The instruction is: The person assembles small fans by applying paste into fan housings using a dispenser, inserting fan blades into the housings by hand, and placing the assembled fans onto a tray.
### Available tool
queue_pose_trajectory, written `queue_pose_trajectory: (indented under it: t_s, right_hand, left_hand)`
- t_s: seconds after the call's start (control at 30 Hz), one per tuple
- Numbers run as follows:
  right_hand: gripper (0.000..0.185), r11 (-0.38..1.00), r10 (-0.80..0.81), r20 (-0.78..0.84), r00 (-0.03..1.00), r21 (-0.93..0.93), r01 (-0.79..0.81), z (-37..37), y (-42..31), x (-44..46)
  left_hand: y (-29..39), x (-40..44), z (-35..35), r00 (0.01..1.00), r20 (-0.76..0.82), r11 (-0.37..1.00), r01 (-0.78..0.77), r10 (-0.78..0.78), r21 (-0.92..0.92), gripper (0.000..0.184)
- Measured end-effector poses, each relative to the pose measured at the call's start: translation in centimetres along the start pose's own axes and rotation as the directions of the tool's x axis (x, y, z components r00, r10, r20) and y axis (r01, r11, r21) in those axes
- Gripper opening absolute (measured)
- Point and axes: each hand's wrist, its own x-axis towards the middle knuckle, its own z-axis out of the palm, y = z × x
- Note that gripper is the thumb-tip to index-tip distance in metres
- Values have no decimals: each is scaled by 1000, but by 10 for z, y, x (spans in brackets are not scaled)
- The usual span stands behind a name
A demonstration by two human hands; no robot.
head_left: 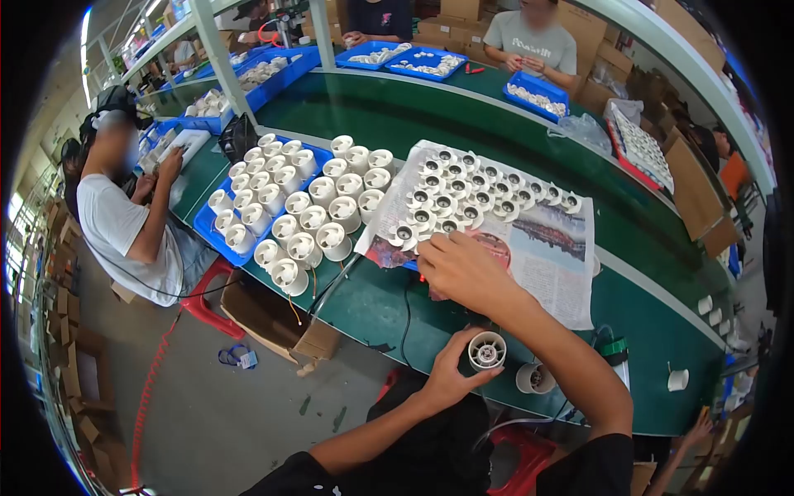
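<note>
My left hand [453, 369] is wrapped round a white cylindrical housing [487, 351] near the bench's front edge; its open end shows a spoked hub inside. My right hand [455, 266] reaches over the newspaper [562, 285], its fingertips at the near edge of the rows of small white impellers with dark centres [443, 202]. Whether those fingertips hold a piece is hidden. A second white housing [536, 379] lies just right of the held one. Left of the newspaper, many white cups with rotors inside [333, 240] stand in rows.
A blue tray [217, 234] bears more cups at the left. A small white part [677, 379] lies on the green bench [372, 312] at the right. Co-workers sit at the left [132, 231] and across the bench [538, 50]. A cardboard box [281, 331] stands below the edge.
</note>
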Motion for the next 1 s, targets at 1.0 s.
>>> queue_pose_trajectory:
  t_s: [1.0]
  right_hand:
    - [13, -287, 883, 436, 176, 797, -532, -79, -120, -150]
  left_hand:
    - [53, -7, 4, 975, 222, 939, -79, 3, 333, 64]
